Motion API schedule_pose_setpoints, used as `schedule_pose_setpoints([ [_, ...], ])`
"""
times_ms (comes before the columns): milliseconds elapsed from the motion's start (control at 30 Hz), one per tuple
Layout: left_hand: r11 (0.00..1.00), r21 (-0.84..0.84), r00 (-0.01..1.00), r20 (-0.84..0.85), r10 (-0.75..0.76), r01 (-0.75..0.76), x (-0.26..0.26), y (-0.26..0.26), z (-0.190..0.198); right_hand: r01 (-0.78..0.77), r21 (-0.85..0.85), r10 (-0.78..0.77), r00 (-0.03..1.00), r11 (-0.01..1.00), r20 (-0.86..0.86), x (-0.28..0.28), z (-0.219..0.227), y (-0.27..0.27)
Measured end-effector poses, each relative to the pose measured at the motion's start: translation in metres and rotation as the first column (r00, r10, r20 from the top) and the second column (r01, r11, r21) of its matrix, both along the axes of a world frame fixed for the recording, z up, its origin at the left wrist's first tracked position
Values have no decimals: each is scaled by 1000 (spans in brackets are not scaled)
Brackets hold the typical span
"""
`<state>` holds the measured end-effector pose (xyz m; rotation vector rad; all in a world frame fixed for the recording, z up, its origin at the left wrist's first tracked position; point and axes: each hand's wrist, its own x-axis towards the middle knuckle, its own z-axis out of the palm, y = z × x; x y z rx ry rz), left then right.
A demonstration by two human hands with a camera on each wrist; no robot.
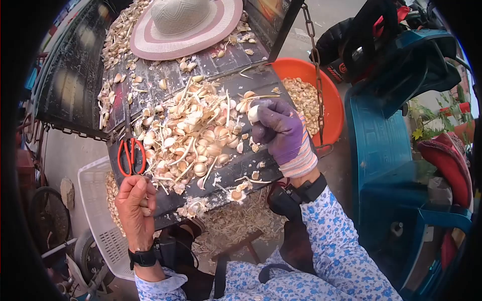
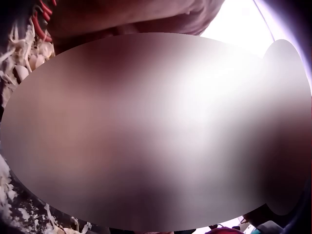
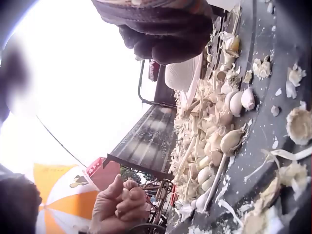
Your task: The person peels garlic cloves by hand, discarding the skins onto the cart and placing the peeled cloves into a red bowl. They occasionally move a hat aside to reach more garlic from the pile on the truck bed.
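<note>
My right hand (image 1: 281,133), in a purple glove with a striped cuff, pinches a white garlic clove (image 1: 253,115) above the right side of the garlic pile. My bare left hand (image 1: 135,203) is at the near left corner of the dark board (image 1: 251,170). Its fingers are curled, and a pale lump like a garlic clove (image 1: 146,211) shows under them. Loose cloves, dry stalks and skins form the garlic pile (image 1: 196,135) between my hands. Red-handled scissors (image 1: 133,156) lie just beyond my left hand. A blurred patch covers most of the left wrist view.
A straw hat (image 1: 186,20) sits on more garlic at the back. An orange basin (image 1: 334,100) of cloves stands to the right, behind a hanging chain (image 1: 316,60). At left is a white crate (image 1: 95,200); a blue plastic chair (image 1: 381,135) is at right. Peelings (image 1: 241,226) cover the ground below.
</note>
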<state>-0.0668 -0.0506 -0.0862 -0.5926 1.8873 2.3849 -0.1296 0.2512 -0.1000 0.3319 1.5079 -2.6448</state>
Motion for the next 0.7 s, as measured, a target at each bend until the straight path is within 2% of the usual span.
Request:
schedule_pose_setpoints([
  [33, 999, -1, 999, -15, 44, -44, -1, -15, 2, 113, -145, -123, 991, 983, -59, -11, -10, 16],
  [100, 983, -56, 984, -13, 177, -178, 12, -57, 14, 271, -336, -280, 960, 902, 25, -28, -33, 55],
  [133, 961, -158, 972, 15, 233, -228, 23, -92, 10, 382, -308, -357, 924, 871, 135, -32, -48, 69],
  [167, 932, -246, 959, 26, 281, -267, 30, -132, -5, 411, -280, -359, 907, 867, 222, -35, -63, 77],
  [200, 900, -321, 946, 30, 322, -296, 34, -164, -16, 381, -242, -333, 917, 892, 217, -32, -55, 63],
  [233, 812, -499, 914, 90, 395, -302, 39, -181, -20, 355, -196, -314, 926, 914, 211, -23, -39, 50],
  [267, 702, -657, 869, 143, 473, -275, 44, -195, -24, 220, -39, -214, 968, 975, 130, -15, -26, 34],
  [300, 575, -789, 814, 180, 553, -216, 51, -212, -32, 89, 129, -98, 993, 988, 66, -6, -12, 12],
  [333, 523, -826, 901, 43, 431, -211, 64, -247, -59, -29, 300, 25, 1000, 953, 18, 3, -3, -7],
  [367, 454, -868, 932, -24, 361, -198, 64, -233, -54, -123, 410, 124, 992, 904, 24, 12, 1, -24],
  [400, 381, -904, 955, -83, 286, -193, 58, -197, -43, -187, 425, 190, 981, 885, 35, 19, 0, -41],
  [433, 306, -931, 969, -137, 204, -196, 52, -157, -32, -157, 665, 362, 914, 731, -182, 20, -24, -49],
  [467, 533, -840, 985, -9, 170, -100, 46, -114, -12, -156, 828, 513, 841, 539, -175, 23, -17, -57],
  [500, 725, -689, 989, 107, 105, -2, 41, -74, -1, -23, 911, 590, 769, 411, -247, 26, -25, -66],
  [567, 681, -704, 979, 116, -170, 202, 38, -27, -8, -39, 973, 656, 744, 226, -123, 29, -28, -79],
  [600, 609, -763, 956, 39, -290, 216, 35, -10, -15, 34, 973, 642, 746, 227, -176, 31, -37, -84],
  [633, 534, -818, 911, -28, -412, 216, 31, 4, -24, 23, 973, 625, 763, 231, -166, 31, -38, -87],
  [700, 446, -862, 891, 13, -455, 240, 21, 24, -37, 10, 972, 577, 804, 234, -147, 27, -37, -89],
])
